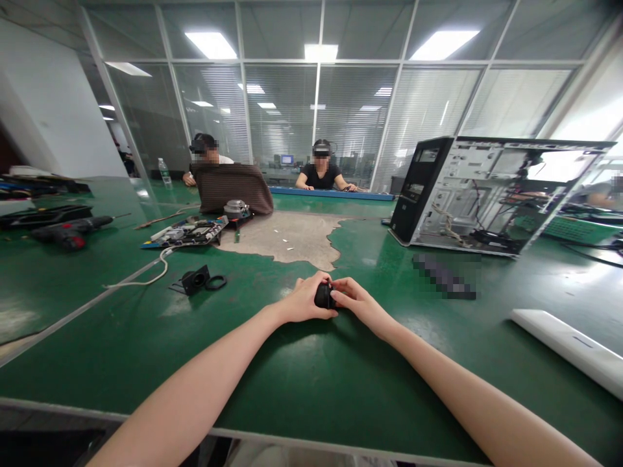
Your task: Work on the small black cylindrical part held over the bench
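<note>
A small black rounded part [322,295] is held just over the green table [311,389], near the middle of the view. My left hand [306,299] wraps round its left side, thumb and fingers curled about it. On the right side, the fingertips of my right hand [354,299] pinch its edge. To the left on the table lie a black square bracket with a round opening [195,280] and a separate black ring [216,282].
An open computer case [428,194] stands at the right, with a white bar [569,344] nearer. Farther left are a circuit board [187,232], a white cable [163,266], and a power drill [73,232]. Two people sit across the table.
</note>
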Tool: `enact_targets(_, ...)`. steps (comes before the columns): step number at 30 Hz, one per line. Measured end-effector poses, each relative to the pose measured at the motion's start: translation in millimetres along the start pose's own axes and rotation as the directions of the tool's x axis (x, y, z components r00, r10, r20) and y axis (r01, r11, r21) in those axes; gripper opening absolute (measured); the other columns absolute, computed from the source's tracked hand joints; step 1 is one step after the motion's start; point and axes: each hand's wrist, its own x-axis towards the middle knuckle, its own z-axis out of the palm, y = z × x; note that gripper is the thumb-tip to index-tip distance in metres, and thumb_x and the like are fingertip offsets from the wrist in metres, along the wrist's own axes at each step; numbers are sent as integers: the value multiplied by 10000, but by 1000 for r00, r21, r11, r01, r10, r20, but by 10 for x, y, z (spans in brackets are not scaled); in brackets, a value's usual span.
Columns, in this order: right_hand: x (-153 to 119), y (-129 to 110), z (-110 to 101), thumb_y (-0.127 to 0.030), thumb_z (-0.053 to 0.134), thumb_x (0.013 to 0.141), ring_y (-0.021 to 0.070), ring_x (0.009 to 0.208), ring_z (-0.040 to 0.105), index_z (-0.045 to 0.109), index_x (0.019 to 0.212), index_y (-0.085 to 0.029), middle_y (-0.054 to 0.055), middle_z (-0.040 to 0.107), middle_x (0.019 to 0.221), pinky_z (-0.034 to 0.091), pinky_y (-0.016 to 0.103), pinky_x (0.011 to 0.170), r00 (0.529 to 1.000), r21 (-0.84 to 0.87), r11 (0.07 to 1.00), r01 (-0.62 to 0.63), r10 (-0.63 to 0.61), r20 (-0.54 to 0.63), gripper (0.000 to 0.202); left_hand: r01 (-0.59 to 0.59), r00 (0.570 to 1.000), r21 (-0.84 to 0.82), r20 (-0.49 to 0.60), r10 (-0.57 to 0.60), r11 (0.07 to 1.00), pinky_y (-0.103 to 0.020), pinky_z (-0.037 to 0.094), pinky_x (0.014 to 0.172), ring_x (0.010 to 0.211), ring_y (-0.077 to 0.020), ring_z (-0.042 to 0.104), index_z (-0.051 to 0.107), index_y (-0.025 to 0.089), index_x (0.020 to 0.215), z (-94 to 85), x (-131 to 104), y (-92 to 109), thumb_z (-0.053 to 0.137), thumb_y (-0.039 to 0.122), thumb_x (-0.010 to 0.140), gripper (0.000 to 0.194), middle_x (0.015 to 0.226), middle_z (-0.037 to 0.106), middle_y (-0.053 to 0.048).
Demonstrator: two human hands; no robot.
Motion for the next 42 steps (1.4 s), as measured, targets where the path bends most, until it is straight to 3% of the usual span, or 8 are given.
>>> enact_targets(6, -68, -81, 2, -323, 622, 650, 137, 822, 550, 402, 831, -214, 8, 536, 938, 434, 309, 747, 995, 65, 998, 26, -32, 95, 304, 10, 1000, -11, 0, -10, 1000, -337, 298, 795, 876, -197, 482, 361, 237, 1025, -2, -9, 4, 626, 418, 585, 545, 973, 501, -7)
enact_targets(11, -35, -41, 11, -355, 546, 716, 123, 788, 540, 414, 803, -208, 2, 544, 878, 420, 304, 745, 998, 49, 998, 40, -42, 37, 216, 5, 1000, -18, -6, -5, 1000, -344, 291, 803, 897, -204, 477, 357, 239, 1035, 10, -3, -15, 632, 441, 571, 576, 986, 496, -11)
enact_targets(16, -9, -24, 8, -373, 556, 701, 132, 772, 535, 432, 855, -200, 9, 533, 857, 423, 311, 720, 1000, -10, 1000, -4, 4, 11, 263, -5, 1000, -12, -3, 5, 1000, -340, 292, 807, 892, -198, 475, 355, 236, 1036, 5, 0, -10, 630, 437, 579, 569, 986, 496, -11)
enact_targets(22, -78, -74, -7, -331, 610, 663, 131, 802, 546, 391, 863, -223, 4, 537, 909, 432, 308, 735, 993, 51, 998, 32, -38, 114, 316, 14, 1000, -3, 7, -14, 1000, -340, 300, 796, 875, -196, 479, 359, 237, 1023, -3, -6, 7, 623, 428, 584, 546, 972, 496, -6)
enact_targets(29, -36, -52, 21, -375, 566, 693, 125, 774, 542, 406, 848, -218, -3, 543, 863, 437, 312, 730, 999, 12, 1000, 24, -25, 34, 273, 9, 1000, -24, 8, -9, 1000, -351, 288, 818, 904, -202, 480, 352, 245, 1039, -4, -1, 8, 633, 422, 580, 567, 997, 498, -8)
enact_targets(37, -75, -58, -12, -321, 610, 668, 137, 832, 549, 385, 859, -223, 5, 541, 916, 429, 315, 762, 994, 70, 997, 40, -47, 99, 311, 7, 1000, -12, 3, -7, 1000, -342, 294, 804, 881, -196, 486, 357, 235, 1023, -2, -2, 6, 629, 420, 581, 551, 975, 501, -4)
enact_targets(42, -41, -22, 1, -383, 548, 709, 123, 778, 547, 403, 831, -219, -5, 556, 861, 425, 311, 751, 998, 50, 998, 43, -45, 45, 251, 5, 1000, -24, 8, -5, 1000, -349, 284, 821, 905, -198, 485, 345, 240, 1037, -7, 3, 19, 634, 425, 578, 572, 995, 496, -9)
